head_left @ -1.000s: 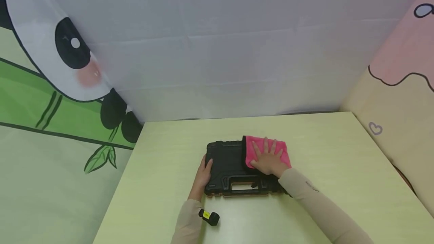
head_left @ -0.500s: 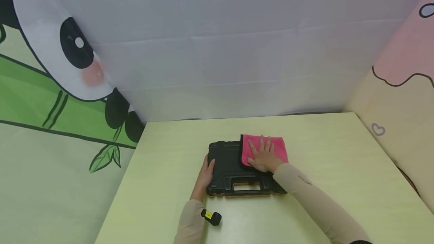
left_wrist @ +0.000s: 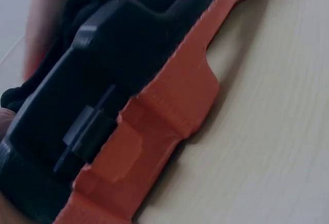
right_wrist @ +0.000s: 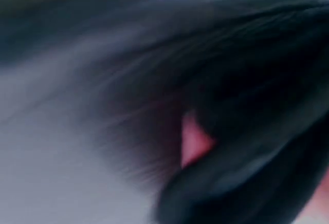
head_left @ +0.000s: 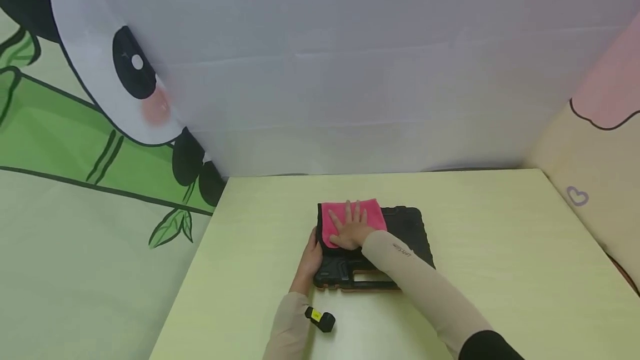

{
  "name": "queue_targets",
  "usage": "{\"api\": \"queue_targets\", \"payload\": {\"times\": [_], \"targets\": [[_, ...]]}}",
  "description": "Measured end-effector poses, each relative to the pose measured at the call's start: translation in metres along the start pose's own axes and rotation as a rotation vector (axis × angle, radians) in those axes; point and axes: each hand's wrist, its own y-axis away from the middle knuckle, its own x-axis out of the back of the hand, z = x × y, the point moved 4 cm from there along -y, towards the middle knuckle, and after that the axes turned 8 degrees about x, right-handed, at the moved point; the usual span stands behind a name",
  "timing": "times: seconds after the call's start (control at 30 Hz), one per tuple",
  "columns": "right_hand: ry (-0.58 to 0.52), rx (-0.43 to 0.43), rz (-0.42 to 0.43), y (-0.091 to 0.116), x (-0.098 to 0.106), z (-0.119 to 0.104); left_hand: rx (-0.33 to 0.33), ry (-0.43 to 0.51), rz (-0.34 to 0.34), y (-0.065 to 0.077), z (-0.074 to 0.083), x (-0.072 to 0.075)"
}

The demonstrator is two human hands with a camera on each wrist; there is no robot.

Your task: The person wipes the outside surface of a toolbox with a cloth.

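A black plastic carrying case [head_left: 410,232] with a handle along its front lies flat on the table. My left hand [head_left: 310,260] holds the case by its left side. My right hand [head_left: 352,231], fingers spread, presses a pink cloth [head_left: 374,213] with a black edge onto the left part of the lid. In the left wrist view, the orange base [left_wrist: 169,95] shows beneath the black lid, with a latch [left_wrist: 85,131] at its front. Blurred dark folds of cloth [right_wrist: 247,152] fill much of the right wrist view, with a little pink between them.
The pale table [head_left: 480,204] stretches around the case on all sides. A small black device with a yellow label [head_left: 320,319] sits at the left sleeve. Behind the table hangs a light backdrop [head_left: 350,82], with cartoon prints on the side walls.
My right hand has slid the pink cloth leftward over the lid, from its right part to its left part. My left hand stays at the case's left side. The head view has shifted slightly.
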Motion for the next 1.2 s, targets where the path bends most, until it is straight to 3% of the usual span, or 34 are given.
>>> {"api": "queue_targets", "payload": {"times": [0.17,0.37,0.57,0.7,0.97,1.2], "targets": [[-0.027,0.039,0.013,0.007,0.004,0.025,0.046,-0.03,0.043,0.0,-0.001,-0.001],[-0.102,0.045,0.004,0.019,0.009,0.079,0.108,-0.062,0.09,-0.005,-0.001,-0.001],[-0.201,0.012,0.019,0.031,0.01,0.135,0.123,-0.058,0.111,-0.008,-0.001,-0.004],[-0.232,-0.036,0.028,0.034,0.014,0.157,0.114,-0.042,0.107,-0.009,0.003,-0.009],[-0.152,-0.009,0.042,0.02,0.034,0.146,0.125,-0.068,0.156,-0.014,0.007,-0.018],[-0.082,0.072,0.069,-0.023,0.035,0.092,0.136,-0.055,0.162,-0.023,0.011,-0.024]]}}
